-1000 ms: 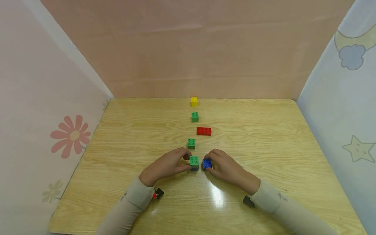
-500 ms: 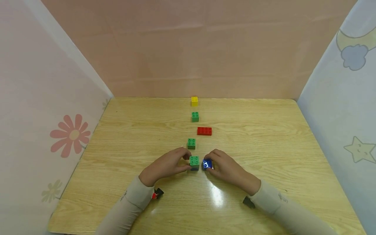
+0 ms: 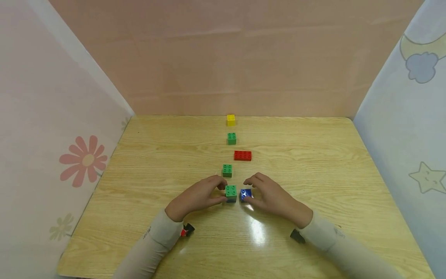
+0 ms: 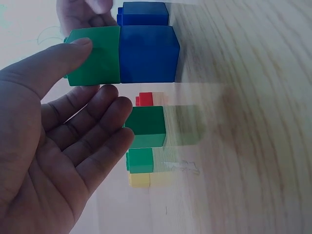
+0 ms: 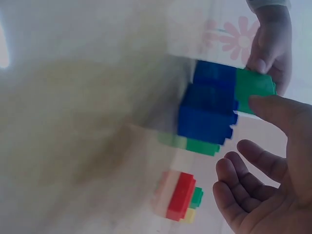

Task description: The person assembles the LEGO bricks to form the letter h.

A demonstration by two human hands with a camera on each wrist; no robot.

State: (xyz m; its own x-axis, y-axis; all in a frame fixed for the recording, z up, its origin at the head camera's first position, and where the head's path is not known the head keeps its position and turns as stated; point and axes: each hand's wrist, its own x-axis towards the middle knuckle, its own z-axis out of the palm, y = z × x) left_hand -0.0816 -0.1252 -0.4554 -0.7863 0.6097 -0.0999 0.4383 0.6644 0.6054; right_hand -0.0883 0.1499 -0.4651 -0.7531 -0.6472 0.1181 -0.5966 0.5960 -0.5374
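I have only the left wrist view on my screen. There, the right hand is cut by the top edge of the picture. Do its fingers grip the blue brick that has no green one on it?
Observer: No. In the right wrist view, the four fingers of the right hand stand clear of that blue brick.
Operator: Thank you. And how many studs does the red brick carry on its top?
Observer: Eight, by the head view, in two rows of four.
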